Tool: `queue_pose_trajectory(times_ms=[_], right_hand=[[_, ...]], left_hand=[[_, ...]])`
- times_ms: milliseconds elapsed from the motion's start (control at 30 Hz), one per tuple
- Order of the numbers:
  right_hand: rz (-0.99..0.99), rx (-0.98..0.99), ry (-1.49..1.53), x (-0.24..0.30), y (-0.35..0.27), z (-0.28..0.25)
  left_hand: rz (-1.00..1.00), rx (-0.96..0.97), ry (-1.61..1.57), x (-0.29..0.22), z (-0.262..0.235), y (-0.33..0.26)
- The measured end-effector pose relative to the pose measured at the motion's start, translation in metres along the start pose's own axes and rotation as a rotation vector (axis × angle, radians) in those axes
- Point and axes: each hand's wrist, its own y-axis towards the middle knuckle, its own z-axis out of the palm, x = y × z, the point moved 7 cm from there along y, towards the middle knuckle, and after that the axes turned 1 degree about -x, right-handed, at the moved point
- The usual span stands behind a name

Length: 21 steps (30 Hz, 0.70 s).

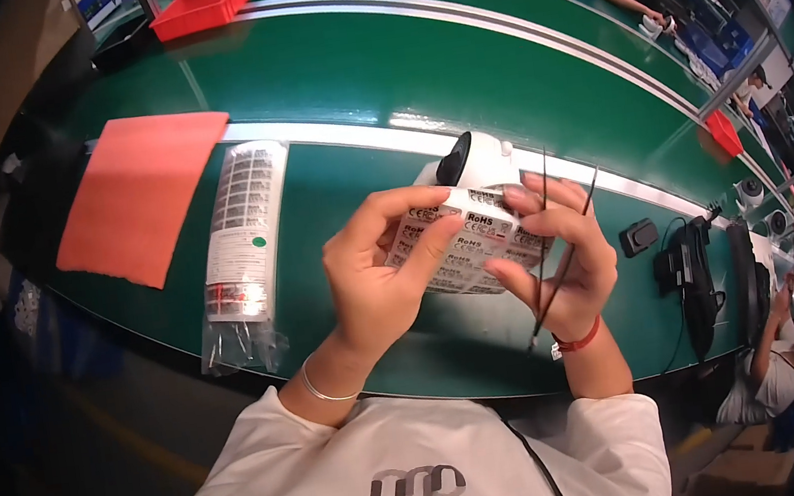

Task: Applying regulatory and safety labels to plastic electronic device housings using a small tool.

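A sheet of stickers (pixel 464 245) is held between both hands above the green worktop (pixel 346 76); the left hand (pixel 375 270) is pinched on it, and thin tweezers (pixel 556 248) are gripped in the right hand (pixel 567 262)

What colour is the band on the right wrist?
Red wristband, seen in the head view.

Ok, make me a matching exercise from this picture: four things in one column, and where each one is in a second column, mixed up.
Things:
1. label sheet
2. tweezers
3. orange mat
4. red tray

Places:
A. far edge of the green bench, upper left
B. between both hands
C. in the right hand alone
D. flat on the bench, left of the bagged labels

Pairs: 1-B, 2-C, 3-D, 4-A
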Motion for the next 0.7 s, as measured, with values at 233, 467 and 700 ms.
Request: queue_pose_trajectory(times_ms=[233, 467, 700], right_hand=[[0.033, -0.03, 0.206, -0.013, -0.008, 0.018], [0.039, 0.114, 0.251, -0.01, 0.0, 0.033], [0.185, -0.016, -0.025, -0.024, 0.005, 0.004]], left_hand=[[-0.061, 0.121, -0.122, 0.012, -0.005, 0.005], [-0.167, 0.289, -0.117, 0.026, -0.005, 0.004], [-0.24, 0.159, -0.064, 0.03, -0.014, 0.01]])
